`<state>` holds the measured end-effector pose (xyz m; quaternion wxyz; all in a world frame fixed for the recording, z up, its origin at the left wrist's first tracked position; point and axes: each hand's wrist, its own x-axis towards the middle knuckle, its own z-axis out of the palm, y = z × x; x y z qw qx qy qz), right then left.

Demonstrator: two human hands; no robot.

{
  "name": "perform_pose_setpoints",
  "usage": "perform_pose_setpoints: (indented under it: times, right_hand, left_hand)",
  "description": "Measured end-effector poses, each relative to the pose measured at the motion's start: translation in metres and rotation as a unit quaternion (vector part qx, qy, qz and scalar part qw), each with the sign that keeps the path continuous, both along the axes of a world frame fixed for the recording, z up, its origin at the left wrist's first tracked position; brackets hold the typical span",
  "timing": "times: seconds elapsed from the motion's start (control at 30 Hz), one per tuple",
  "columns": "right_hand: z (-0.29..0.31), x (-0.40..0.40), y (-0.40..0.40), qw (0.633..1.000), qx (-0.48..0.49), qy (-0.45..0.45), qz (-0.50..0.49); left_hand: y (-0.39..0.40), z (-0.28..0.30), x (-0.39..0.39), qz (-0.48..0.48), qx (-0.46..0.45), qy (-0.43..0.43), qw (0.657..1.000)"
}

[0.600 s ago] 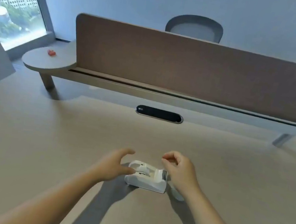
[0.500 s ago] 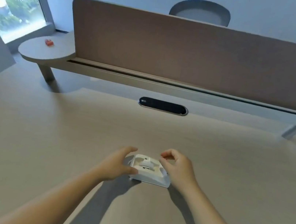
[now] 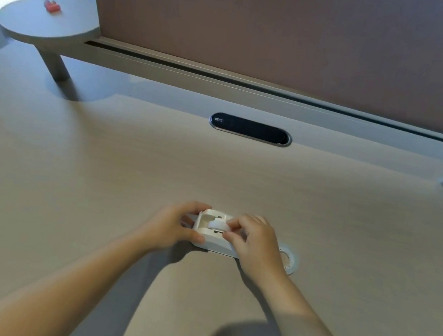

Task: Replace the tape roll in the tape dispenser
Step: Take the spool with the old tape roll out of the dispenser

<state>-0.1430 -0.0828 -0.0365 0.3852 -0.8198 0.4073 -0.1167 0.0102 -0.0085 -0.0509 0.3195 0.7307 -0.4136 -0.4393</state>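
A white tape dispenser [image 3: 212, 234] lies on the beige desk [image 3: 98, 178] in front of me. My left hand [image 3: 177, 226] grips its left end, thumb along the near side. My right hand [image 3: 256, 243] pinches a small white core or spool [image 3: 217, 225] sitting in the dispenser's cradle. A clear tape roll [image 3: 288, 260] lies flat on the desk just right of my right hand, partly hidden by it.
A brown divider panel [image 3: 292, 34] with a grey rail stands across the back. A black oval cable port [image 3: 250, 129] is set in the desk. On a round side shelf [image 3: 43, 23] at the far left lies a small red object [image 3: 52, 6].
The camera has tilted down and closer. My left hand has closed on the dispenser's end. My right hand has come down onto the spool in the cradle.
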Motion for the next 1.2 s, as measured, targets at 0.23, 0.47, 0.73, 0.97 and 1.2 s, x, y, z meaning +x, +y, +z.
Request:
perform_pose_setpoints:
  times: [0.23, 0.47, 0.73, 0.97, 1.2]
  right_hand:
    - [-0.008, 0.002, 0.005, 0.998, -0.034, -0.050, -0.024]
    - [-0.010, -0.001, 0.004, 0.995, -0.042, -0.086, -0.010]
    - [-0.003, -0.008, -0.004, 0.979, 0.009, -0.198, -0.042]
    - [0.004, -0.015, 0.017, 0.957, 0.021, -0.287, -0.034]
    - [-0.016, -0.029, 0.063, 0.944, 0.063, -0.321, -0.045]
  left_hand:
    - [0.000, 0.002, -0.003, 0.006, -0.003, 0.002, 1.000]
    - [0.000, 0.001, -0.005, 0.007, -0.010, 0.000, 1.000]
    - [-0.002, 0.019, -0.010, -0.027, -0.061, -0.102, 0.992]
    - [0.012, 0.023, -0.036, 0.013, -0.224, -0.003, 0.975]
    - [0.051, 0.002, -0.057, 0.013, -0.264, 0.100, 0.959]
